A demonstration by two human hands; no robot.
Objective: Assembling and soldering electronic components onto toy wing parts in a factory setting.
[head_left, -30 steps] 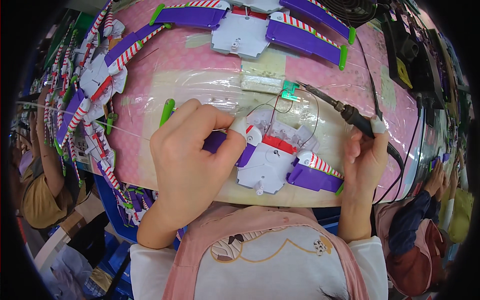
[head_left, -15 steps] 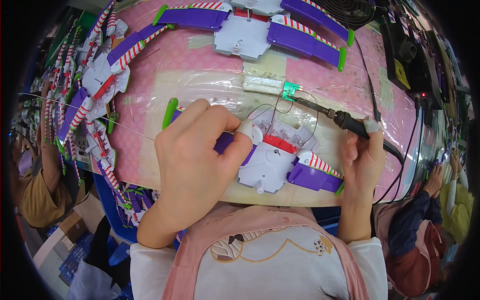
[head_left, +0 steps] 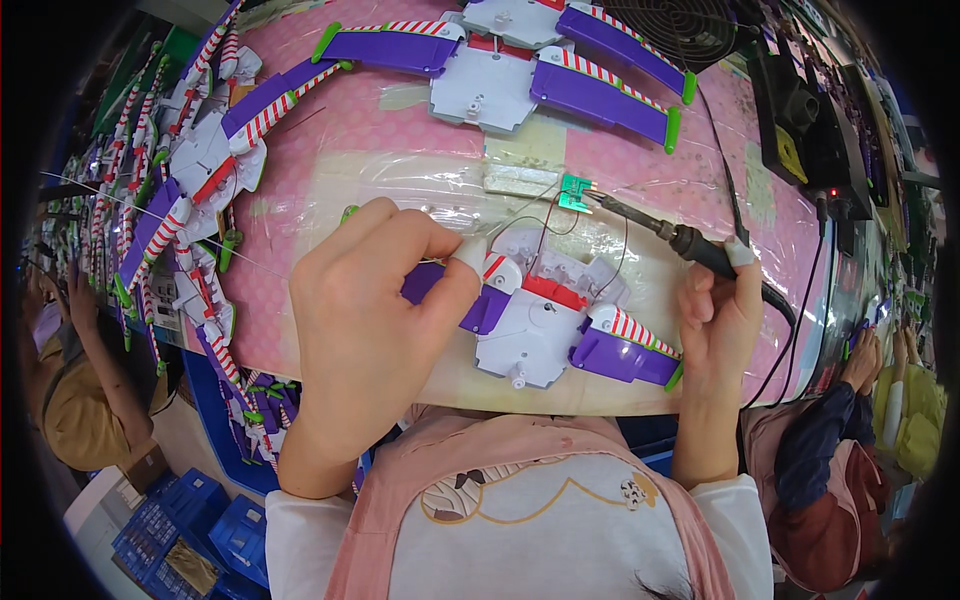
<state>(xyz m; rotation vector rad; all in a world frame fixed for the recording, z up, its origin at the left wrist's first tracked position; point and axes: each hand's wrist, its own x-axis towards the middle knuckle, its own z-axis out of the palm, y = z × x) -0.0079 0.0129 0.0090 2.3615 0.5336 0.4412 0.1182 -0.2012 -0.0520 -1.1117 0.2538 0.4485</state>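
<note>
My left hand (head_left: pixel 385 320) is closed in a pinch, with a white cover on a fingertip. It holds a thin silvery strand of solder wire (head_left: pixel 520 212), which runs up toward a small green circuit board (head_left: pixel 573 192). Like a pen, my right hand (head_left: pixel 722 310) grips a soldering iron (head_left: pixel 690 243), its tip at the board's right edge. Thin dark wires hang from the board to a toy wing assembly (head_left: pixel 525 340) below, with white body, red bar and purple wings edged in red-white stripes. My left hand hides part of its left wing.
A pale block (head_left: pixel 520 178) lies beside the board. More wing assemblies (head_left: pixel 485 85) rest at the back and pile up on the left (head_left: pixel 205 155). A black fan (head_left: pixel 690 25) and a soldering station (head_left: pixel 835 185) stand back right. Blue crates (head_left: pixel 175 535) and other people flank the table.
My left hand has shifted slightly left, and the solder wire now shows reaching toward the board. The iron's tip has moved from the board's lower part to its right edge.
</note>
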